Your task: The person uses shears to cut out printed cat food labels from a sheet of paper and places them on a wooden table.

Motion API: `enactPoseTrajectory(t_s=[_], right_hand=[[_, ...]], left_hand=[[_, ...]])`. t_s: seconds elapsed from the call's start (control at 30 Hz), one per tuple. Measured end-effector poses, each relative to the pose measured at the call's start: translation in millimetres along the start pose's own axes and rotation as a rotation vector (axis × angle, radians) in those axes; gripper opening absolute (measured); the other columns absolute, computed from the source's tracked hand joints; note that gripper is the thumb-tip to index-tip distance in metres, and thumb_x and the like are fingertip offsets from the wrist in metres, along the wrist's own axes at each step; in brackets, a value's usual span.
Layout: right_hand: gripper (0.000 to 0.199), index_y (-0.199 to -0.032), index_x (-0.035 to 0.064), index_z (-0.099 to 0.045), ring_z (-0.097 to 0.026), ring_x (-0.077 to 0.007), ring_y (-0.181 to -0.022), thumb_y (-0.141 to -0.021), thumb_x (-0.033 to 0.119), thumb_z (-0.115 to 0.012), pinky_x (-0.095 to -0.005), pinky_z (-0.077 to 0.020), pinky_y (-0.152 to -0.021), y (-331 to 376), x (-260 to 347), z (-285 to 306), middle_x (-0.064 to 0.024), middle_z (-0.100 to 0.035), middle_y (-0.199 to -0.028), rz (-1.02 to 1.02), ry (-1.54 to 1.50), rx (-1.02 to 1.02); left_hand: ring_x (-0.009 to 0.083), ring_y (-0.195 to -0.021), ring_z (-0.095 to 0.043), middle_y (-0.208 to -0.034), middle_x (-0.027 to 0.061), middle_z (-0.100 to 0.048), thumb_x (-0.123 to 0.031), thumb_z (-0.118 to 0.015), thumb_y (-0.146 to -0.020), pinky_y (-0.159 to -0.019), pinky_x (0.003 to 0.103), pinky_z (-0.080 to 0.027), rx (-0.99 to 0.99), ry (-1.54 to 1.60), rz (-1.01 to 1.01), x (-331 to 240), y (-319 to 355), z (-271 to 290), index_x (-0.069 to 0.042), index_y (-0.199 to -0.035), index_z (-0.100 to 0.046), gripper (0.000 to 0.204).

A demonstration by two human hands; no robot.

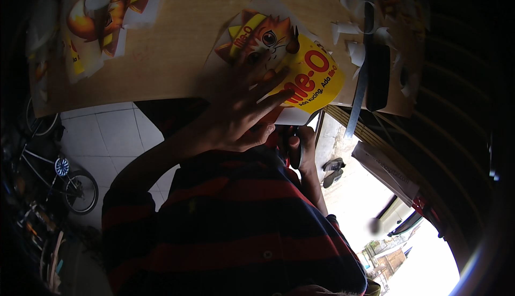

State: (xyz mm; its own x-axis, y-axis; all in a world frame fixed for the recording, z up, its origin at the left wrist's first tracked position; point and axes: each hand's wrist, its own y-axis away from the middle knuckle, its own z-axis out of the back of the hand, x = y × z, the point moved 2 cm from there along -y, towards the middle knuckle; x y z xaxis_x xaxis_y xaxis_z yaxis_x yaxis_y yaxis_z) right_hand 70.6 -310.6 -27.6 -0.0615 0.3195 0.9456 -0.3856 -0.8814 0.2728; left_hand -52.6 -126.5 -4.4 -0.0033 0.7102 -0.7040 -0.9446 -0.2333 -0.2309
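Note:
A printed sheet (314,73) with a cartoon cat on a yellow and orange shape lies at the near edge of a wooden tabletop (177,44). My left hand (244,111) rests flat on it with fingers spread, pressing it down. Just below the sheet's edge, my right hand (304,148) is closed around a dark-handled tool (294,148) that looks like scissors. Its blades are hidden behind my left hand and the sheet.
More cat prints (102,17) lie at the tabletop's far left. A metal ruler (358,89), a black block (378,76) and white paper scraps (351,41) sit to the right. A bicycle (61,175) stands on the white tiled floor (112,129), and sandals (332,171) lie nearby.

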Motion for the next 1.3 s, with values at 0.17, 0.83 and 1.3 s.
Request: enactPoseTrajectory(t_s=[0.17,0.83,1.3], right_hand=[[0.032,-0.105,-0.0025,-0.061,-0.056,-0.0085,-0.053,-0.094,0.026,-0.053,-0.0221,-0.0405,-0.047,-2.9,12.5,-2.7,-0.0028,-0.061,-0.065,-0.012,0.088,-0.022],[0.034,-0.103,-0.0031,-0.063,-0.062,-0.0150,-0.064,-0.088,0.027,-0.064,-0.0304,-0.0487,-0.059,-1.6,9.8,4.7,-0.0103,-0.066,-0.073,-0.251,0.099,-0.021],[0.038,-0.094,-0.0037,-0.059,-0.047,-0.0060,-0.039,-0.099,0.033,-0.052,-0.0208,-0.0333,-0.035,-3.2,-14.0,15.7,-0.0002,-0.052,-0.052,-0.053,0.101,0.015]], left_hand=[[0.0401,-0.143,-0.023,-0.147,0.0163,-0.040,-0.047,-0.056,-0.090,-0.117,0.062,-0.006,0.044,0.035,0.042,-2.2,-1.3,12.4,-0.012,-0.140,-0.047,0.062],[0.0400,-0.145,-0.020,-0.151,0.0220,-0.031,-0.048,-0.066,-0.084,-0.115,0.064,-0.011,-0.021,-0.285,0.028,22.0,-14.5,10.6,-0.020,-0.138,-0.053,0.062],[0.0377,-0.145,-0.021,-0.151,0.0204,-0.033,-0.047,-0.067,-0.083,-0.116,0.063,-0.013,-0.013,-0.302,0.025,21.2,-15.1,12.1,-0.020,-0.135,-0.055,0.060]])
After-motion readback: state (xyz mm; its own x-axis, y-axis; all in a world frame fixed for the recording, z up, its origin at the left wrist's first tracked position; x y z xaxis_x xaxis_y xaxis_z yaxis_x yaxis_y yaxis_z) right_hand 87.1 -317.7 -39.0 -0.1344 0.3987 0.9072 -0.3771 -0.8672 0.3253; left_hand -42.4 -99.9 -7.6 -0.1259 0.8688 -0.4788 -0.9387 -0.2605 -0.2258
